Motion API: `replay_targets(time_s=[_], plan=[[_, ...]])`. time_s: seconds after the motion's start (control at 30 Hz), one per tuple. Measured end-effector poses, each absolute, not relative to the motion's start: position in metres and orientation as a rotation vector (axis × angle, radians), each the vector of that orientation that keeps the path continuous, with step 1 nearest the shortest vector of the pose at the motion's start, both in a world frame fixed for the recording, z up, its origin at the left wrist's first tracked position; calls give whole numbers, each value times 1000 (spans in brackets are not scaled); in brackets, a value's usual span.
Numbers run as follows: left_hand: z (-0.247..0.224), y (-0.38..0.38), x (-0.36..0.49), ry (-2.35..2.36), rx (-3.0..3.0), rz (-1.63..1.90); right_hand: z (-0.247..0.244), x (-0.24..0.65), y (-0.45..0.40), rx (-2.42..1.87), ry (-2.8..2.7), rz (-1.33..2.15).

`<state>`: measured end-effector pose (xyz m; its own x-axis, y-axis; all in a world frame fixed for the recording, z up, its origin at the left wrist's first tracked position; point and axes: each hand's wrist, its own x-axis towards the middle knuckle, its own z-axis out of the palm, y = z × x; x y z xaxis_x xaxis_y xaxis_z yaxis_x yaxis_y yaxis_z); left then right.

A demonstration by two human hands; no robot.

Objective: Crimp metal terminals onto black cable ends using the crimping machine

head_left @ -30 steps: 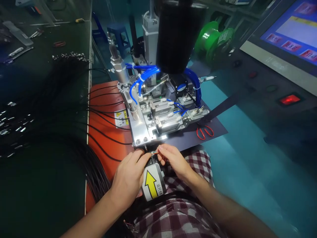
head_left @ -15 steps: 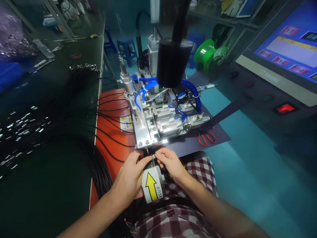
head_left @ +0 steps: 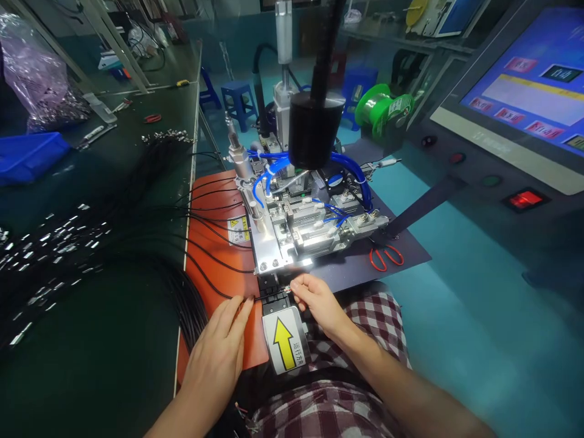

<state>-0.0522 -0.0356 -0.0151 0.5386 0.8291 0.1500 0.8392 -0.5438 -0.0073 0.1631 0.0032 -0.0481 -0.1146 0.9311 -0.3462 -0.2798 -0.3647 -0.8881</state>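
Observation:
A black cable (head_left: 265,297) lies across the dark conveyor track (head_left: 272,308) at the front of the machine. My right hand (head_left: 322,307) pinches the thin wires (head_left: 287,289) at the cable's end. Beside the track, my left hand (head_left: 219,344) has its fingertips closed on the same cable; its thumb is hidden. The machine (head_left: 296,225) with metal clamps and blue hoses stands just beyond both hands. Below the track sits a white plate (head_left: 274,344) with a yellow arrow.
Several black cables run over the orange mat (head_left: 214,237) from a cable bundle (head_left: 187,310) on the left. Red-handled scissors (head_left: 386,258) lie right of the machine. A control panel (head_left: 506,143) stands at right, and a black cylinder (head_left: 316,131) hangs overhead.
My left hand has moved left and back from the wires onto the cable's jacket. My right hand stays pinched at the wire end. The view has shifted slightly.

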Motion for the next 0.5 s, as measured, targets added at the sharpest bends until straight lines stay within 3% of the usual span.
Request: replay_targets(time_s=[0.5], plan=[[-16,-28,-48,-1543,-2676,-154,-51,192,-12,-1342,-780,1528]])
